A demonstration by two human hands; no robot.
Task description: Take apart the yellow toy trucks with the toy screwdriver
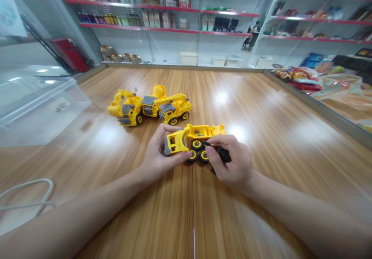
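My left hand [161, 146] is closed around a yellow toy truck cab [178, 142] with grey trim, its thumb along the near side. Pinched in my right hand [232, 156] is a black screwdriver [222, 153], its tip pointing left toward the wheels. Black toy wheels [197, 144] with yellow hubs sit close together between my hands. Just behind them lies a yellow dump bed [200, 131] with small grey pieces inside, its right part partly behind my right fingers. Whether the cab, wheels and bed are joined I cannot tell.
Farther back stand a yellow toy excavator [126, 110], a mixer truck [152, 102] and a crane truck [176, 110]. A clear plastic bin [43, 104] is at left, above a white cable [43, 193]. Bagged goods [302, 77] lie beyond the right edge; stocked shelves [171, 9] line the back.
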